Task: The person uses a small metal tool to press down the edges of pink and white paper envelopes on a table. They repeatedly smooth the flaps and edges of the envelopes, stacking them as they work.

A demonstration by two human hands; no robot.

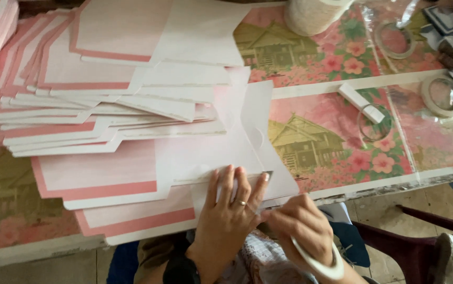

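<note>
My left hand (229,210) lies flat, fingers spread, pressing on the near edge of a pink-and-white paper sheet (200,152) at the table's front. A ring sits on one finger. My right hand (297,223) is curled just right of it, fingertips pinching at the sheet's flap edge near my left fingertips, where a thin strip of tape shows. A white tape roll (318,263) hangs around my right wrist like a bracelet. What the right fingers pinch is too small to tell.
Several pink-bordered paper sheets (89,100) are fanned across the table's left half. The flowered tablecloth (331,137) carries clear tape rolls (374,123), a white tape roll (439,97) and a large roll (310,16) at the back. A maroon chair (410,242) stands right of me.
</note>
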